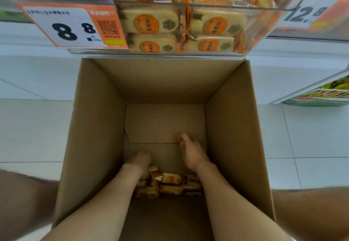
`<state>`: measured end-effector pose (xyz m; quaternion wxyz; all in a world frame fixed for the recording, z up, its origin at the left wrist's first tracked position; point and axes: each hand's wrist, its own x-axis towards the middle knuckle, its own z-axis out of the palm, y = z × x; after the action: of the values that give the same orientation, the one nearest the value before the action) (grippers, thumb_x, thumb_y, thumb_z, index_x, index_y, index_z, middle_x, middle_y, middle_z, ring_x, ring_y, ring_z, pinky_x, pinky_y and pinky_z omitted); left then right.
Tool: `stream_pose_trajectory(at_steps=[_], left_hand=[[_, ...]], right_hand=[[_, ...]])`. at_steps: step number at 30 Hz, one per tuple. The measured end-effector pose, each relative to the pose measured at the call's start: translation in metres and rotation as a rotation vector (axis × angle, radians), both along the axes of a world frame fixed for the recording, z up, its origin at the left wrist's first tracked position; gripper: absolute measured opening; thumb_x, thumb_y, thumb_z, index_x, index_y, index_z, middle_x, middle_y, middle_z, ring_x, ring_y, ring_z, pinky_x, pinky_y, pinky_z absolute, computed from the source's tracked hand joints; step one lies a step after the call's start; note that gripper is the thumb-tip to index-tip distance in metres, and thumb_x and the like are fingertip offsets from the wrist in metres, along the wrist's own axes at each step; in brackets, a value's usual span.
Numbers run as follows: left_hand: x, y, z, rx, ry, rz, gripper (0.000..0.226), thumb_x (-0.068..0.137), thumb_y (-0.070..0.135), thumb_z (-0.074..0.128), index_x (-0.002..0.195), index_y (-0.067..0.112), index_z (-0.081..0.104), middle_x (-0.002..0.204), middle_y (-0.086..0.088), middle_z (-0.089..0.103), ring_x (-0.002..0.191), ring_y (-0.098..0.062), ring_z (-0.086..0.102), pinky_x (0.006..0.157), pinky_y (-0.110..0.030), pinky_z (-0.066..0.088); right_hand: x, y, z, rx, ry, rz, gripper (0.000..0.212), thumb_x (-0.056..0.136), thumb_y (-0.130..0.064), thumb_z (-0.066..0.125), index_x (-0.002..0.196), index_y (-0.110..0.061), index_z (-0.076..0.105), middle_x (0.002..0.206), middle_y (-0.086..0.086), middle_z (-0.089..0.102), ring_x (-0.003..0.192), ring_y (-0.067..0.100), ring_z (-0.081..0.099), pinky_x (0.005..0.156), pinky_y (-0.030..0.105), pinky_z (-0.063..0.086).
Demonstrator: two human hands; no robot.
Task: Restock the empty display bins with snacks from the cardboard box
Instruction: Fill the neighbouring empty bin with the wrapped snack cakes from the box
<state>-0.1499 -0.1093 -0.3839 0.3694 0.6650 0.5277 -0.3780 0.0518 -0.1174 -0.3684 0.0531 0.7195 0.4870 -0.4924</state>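
The tall open cardboard box (98, 127) stands on the floor below me, with both my forearms reaching down inside it. Several small orange-and-cream snack packets (171, 178) lie in a heap on the box floor at its near side. My left hand (141, 162) is down at the far left edge of that heap, touching the packets, its fingers hidden beneath it. My right hand (190, 153) is further forward over bare cardboard near the bottom flap seam, blurred, with no packet visible in it. Above the box, the clear display bin (188, 6) is stacked with packaged cakes.
An orange price tag reading 8.8 (73, 27) hangs on the bin front at left, and a second tag reading 12.8 (309, 12) at right. A lower shelf with green packages (328, 91) juts in at the right. White floor tiles surround the box.
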Motion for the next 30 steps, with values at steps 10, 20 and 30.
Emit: stream_pose_trajectory(at_steps=[10,20,30], left_hand=[[0.008,0.033,0.081,0.174,-0.422,0.286,0.073,0.090,0.035,0.077,0.147,0.021,0.034,0.132,-0.001,0.058,0.115,-0.020,0.062,0.092,-0.033,0.055],[-0.014,0.066,0.234,0.528,-0.661,0.042,0.040,0.082,0.029,0.083,0.105,0.041,0.053,0.092,0.011,0.068,0.081,-0.004,0.067,0.072,-0.038,0.060],[-0.018,0.064,0.333,0.500,-0.935,0.228,0.055,0.081,0.015,0.090,0.124,0.037,0.066,0.107,0.007,0.075,0.099,-0.011,0.073,0.093,-0.038,0.061]], right_hand=[[0.008,0.031,0.067,0.386,0.076,-0.029,0.052,0.082,-0.028,0.086,0.116,-0.040,0.049,0.116,-0.005,0.061,0.107,0.017,0.062,0.084,0.031,0.052],[0.019,0.080,0.259,0.533,0.034,0.445,0.039,0.086,-0.038,0.083,0.115,-0.031,0.058,0.106,-0.006,0.064,0.094,0.018,0.065,0.084,0.037,0.057],[0.038,0.058,0.333,0.662,0.422,0.036,0.031,0.086,-0.033,0.086,0.104,-0.015,0.068,0.100,0.006,0.074,0.082,0.010,0.069,0.071,0.028,0.056]])
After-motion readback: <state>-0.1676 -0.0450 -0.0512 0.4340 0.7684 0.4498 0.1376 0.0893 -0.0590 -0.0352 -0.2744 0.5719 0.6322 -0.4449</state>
